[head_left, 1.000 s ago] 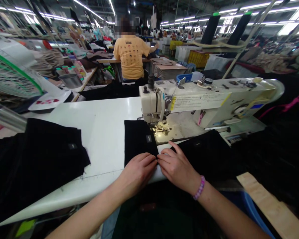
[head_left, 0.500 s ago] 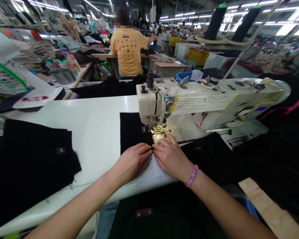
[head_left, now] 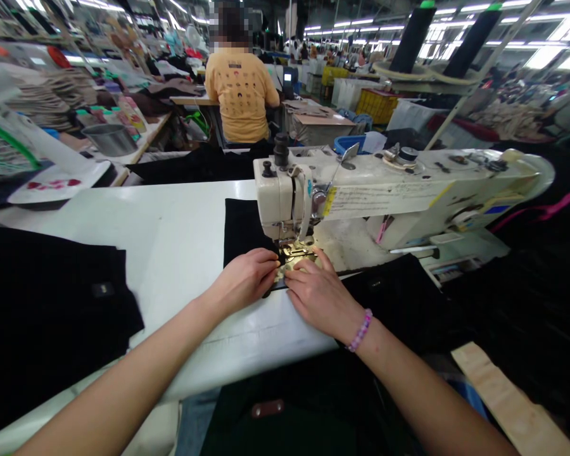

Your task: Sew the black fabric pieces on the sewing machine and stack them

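Observation:
A black fabric piece [head_left: 242, 231] lies on the white table, its right edge under the head of the sewing machine [head_left: 285, 190]. My left hand [head_left: 247, 278] is closed on the near right edge of that fabric, fingertips pressed together just before the needle area. The brass-coloured needle plate [head_left: 297, 252] shows between my hands under the machine's light. My right hand [head_left: 316, 291], with a beaded bracelet [head_left: 361, 330] at the wrist, rests beside the plate. Its index finger stretches toward the metal guide and its other fingers lie bent on the surface; I see no fabric in them.
Black fabric with a small label [head_left: 47, 285] lies at the left of the table [head_left: 171, 234]. More labelled black fabric [head_left: 384, 288] is right of my right hand. Black thread cones [head_left: 411, 41] stand behind. A person in a yellow shirt [head_left: 240, 95] sits ahead.
The black fabric has moved forward under the machine head, and its small label no longer shows. My left hand has moved forward with it, apart from my right hand, which stays nearly in place.

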Tool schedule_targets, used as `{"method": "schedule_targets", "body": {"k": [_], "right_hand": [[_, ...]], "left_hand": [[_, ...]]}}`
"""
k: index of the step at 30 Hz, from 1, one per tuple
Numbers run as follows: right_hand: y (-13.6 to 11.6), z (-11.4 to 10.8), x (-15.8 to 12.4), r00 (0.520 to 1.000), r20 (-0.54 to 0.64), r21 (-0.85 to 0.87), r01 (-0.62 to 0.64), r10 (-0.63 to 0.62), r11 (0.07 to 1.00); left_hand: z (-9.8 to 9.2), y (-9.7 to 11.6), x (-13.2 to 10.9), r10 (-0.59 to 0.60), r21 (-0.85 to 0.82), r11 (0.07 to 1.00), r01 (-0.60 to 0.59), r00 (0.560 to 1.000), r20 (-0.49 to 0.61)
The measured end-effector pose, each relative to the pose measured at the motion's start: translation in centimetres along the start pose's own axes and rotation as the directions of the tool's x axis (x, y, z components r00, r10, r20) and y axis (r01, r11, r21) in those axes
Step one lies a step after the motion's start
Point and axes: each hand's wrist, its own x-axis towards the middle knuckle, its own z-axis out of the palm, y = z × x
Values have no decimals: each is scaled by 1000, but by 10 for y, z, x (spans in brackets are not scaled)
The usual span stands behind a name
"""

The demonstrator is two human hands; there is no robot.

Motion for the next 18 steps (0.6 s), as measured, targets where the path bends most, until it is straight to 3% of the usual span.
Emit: {"method": "schedule_targets", "body": {"k": [9,18], "right_hand": [[-8,-12,-10,998,-60,25,-19,21,1000],[-26,-10,-35,980,-163,60,-102,111,993]], "left_hand": [[-4,-17,14,-31,34,999,29,998,48],[-2,-12,8,-141,82,987,136,988,68]]}}
